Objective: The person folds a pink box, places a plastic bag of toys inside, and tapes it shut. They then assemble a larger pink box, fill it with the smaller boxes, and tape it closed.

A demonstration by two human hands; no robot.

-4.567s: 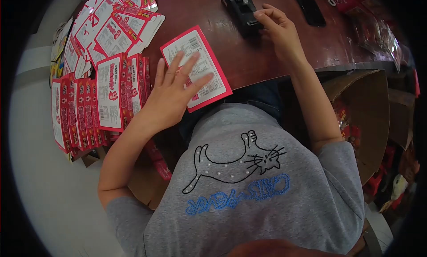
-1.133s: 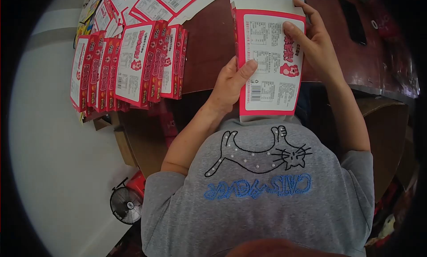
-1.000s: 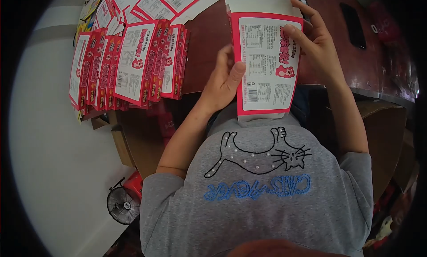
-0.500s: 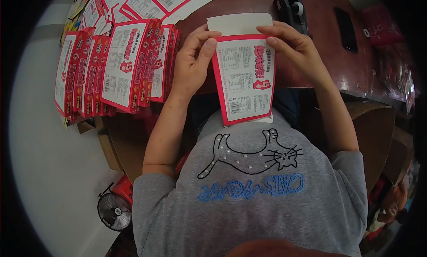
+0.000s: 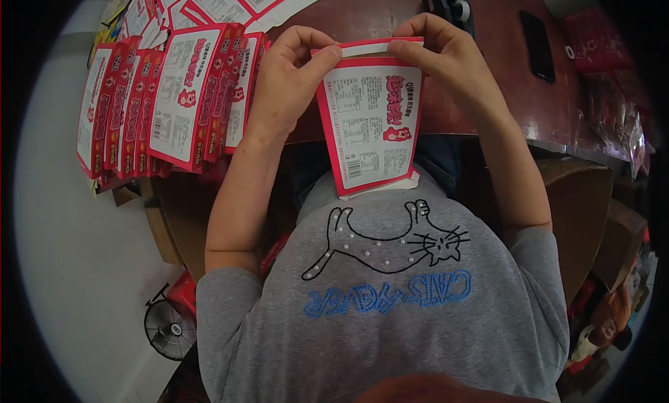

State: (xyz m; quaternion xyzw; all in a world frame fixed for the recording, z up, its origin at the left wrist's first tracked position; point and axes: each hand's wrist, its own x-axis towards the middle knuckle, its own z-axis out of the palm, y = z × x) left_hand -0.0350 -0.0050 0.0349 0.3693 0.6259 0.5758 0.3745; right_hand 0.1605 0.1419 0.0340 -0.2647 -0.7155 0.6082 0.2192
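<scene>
A flat pink-and-white printed carton [image 5: 369, 124] stands tilted between my arms, its near end against the grey shirt [image 5: 376, 347]. A white flap [image 5: 390, 185] sticks out at that near end. At its far end the closing flap [image 5: 366, 49] is bent over toward me. My left hand [image 5: 293, 68] pinches the left end of this flap, thumb on top and fingers curled behind. The right end is pinched the same way by my right hand [image 5: 449, 58]. Fingertips behind the flap are partly hidden.
Several matching filled-out cartons [image 5: 185, 96] lean in a stack on the left. Behind them lie flat unfolded cartons [image 5: 244, 2]. A black tape dispenser [image 5: 449, 12], a phone [image 5: 536, 46] and clear plastic packaging [image 5: 624, 134] are on the dark red table [image 5: 376, 12]. A fan [image 5: 171, 330] stands lower left.
The far flap stood up white; now it is folded toward me with its red edge showing. Both hands have moved in on the flap, thumbs now on it. The view has shifted slightly.
</scene>
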